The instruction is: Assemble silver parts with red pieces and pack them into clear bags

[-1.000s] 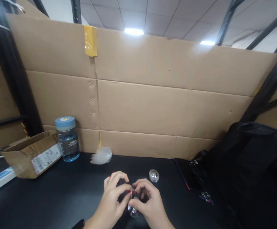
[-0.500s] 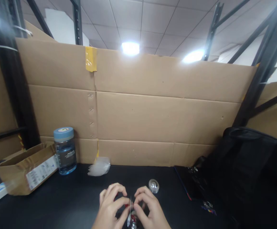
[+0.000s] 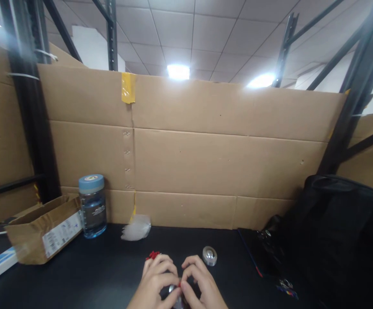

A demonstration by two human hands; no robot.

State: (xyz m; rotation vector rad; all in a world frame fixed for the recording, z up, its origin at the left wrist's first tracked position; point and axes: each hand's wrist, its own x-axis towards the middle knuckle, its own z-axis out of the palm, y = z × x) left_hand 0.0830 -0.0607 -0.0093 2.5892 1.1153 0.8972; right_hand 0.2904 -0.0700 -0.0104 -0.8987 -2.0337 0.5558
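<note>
Head view shows our two hands meeting at the bottom edge of the frame, over the black desk (image 3: 77, 274). Our left hand (image 3: 156, 283) and right hand (image 3: 201, 285) curl toward each other, fingertips pressed together around a small shiny piece (image 3: 172, 290) with a bit of red on it (too small and too hidden by our fingers to name more exactly). Both grips pinch this piece between thumb and forefinger, and it sits low between the hands, just above the desk.

Just beside our left hand, toward the back, lies a small heap of red bits (image 3: 153, 255). Near our right hand rests a round clear dome (image 3: 209, 255), apart from the fingers. Farther back, a crumpled clear plastic bag (image 3: 136, 227) lies against the cardboard wall (image 3: 206, 163). Left of it stands an upright bottle with a blue cap (image 3: 92, 206), touching or nearly touching an open cardboard box (image 3: 41, 229) that bears a white label. A black bag (image 3: 341, 231) fills the right side of the desk.
</note>
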